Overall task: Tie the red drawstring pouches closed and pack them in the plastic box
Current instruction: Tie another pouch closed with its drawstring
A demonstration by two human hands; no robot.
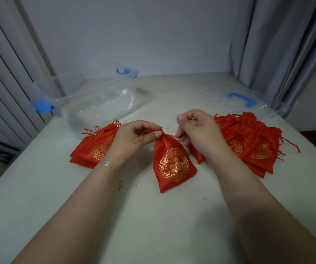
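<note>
Cinching the centre pouch [174, 164]: left hand [134, 138] pinches the gathered neck, right hand [197, 130] pinches the drawstring [169, 135], pulling right. Pouch's long axis runs from the neck toward frame bottom. Plastic box [100, 100] sits upper left, nearer the left hand.

left grip [134, 138] pinching, right grip [195, 128] pinching

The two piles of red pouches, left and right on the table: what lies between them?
In the head view, one red pouch lies between the left pile and the right pile, with both hands, left and right, pinching its drawstring.
</note>
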